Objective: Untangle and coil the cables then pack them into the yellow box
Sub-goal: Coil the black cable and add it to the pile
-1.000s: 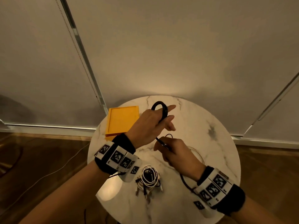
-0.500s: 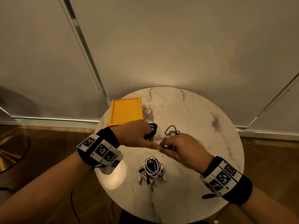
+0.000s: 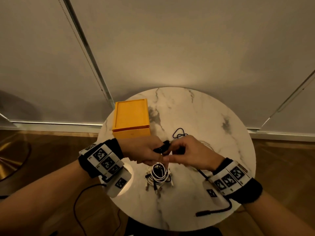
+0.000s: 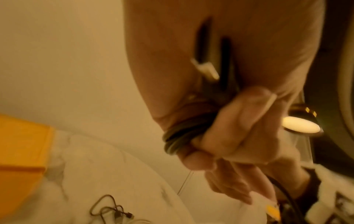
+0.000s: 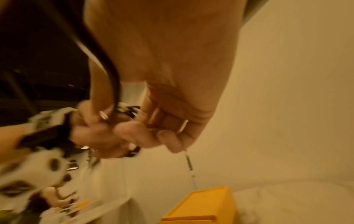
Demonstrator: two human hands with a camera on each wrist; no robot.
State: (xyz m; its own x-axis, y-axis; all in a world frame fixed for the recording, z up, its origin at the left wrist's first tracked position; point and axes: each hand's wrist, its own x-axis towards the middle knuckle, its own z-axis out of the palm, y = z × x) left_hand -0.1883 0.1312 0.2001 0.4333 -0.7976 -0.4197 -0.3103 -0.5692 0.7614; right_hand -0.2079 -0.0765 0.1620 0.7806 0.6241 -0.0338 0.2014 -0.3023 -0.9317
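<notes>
head: left hand (image 3: 144, 151) grips black cable coil (image 3: 162, 147); right hand (image 3: 189, 154) pinches its loose end, fingertips touching left's; yellow box (image 3: 131, 119) far left on marble table (image 3: 196, 116); white cable bundle (image 3: 159, 173) near hands
left wrist: fingers (image 4: 229, 125) clenched around coil (image 4: 182, 136); box (image 4: 21, 151) left
right wrist: blurred; fingers (image 5: 168, 137) curled, pinching cable (image 5: 113, 78); box (image 5: 203, 207) below

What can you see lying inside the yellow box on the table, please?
The yellow box shows only its bare yellow floor; no cable is packed yet. The strip behind its near wall is hidden.
</notes>
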